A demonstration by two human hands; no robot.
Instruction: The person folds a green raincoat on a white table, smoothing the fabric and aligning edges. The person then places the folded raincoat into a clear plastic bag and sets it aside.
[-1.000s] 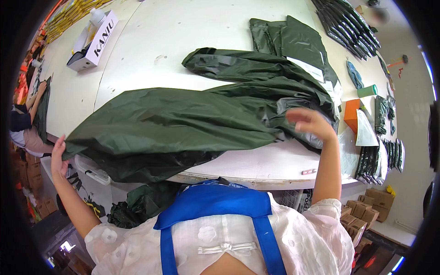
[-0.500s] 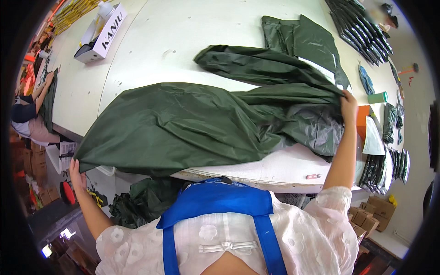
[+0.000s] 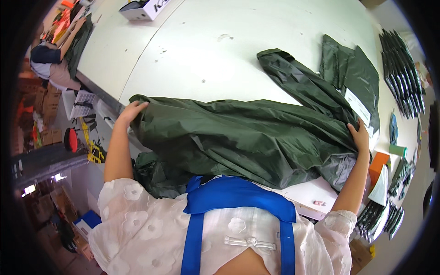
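Observation:
A dark green rain garment (image 3: 238, 133) of thin, slightly shiny cloth stretches across the near side of the table. My left hand (image 3: 133, 112) is closed on its left end by the table's edge. At the other end, my right hand (image 3: 360, 136) grips the bunched cloth, thumb on top. From there a long, narrow part of the garment runs away over the tabletop to the upper left. Grey inner cloth shows below my right hand. Behind this hand lie folded dark green pieces (image 3: 362, 73) with a white paper slip (image 3: 357, 104).
Rows of dark packets (image 3: 402, 73) line the table's right side, near a green roll (image 3: 398, 150) and an orange piece (image 3: 378, 166). A white box (image 3: 144, 11) stands at the far left. More dark green cloth (image 3: 156, 176) hangs below the table. Another person (image 3: 52, 59) works at far left.
My left hand has come up and inward, drawing the garment's left end up to the table's edge. The right hand still holds its end. The whole view has shifted and turned.

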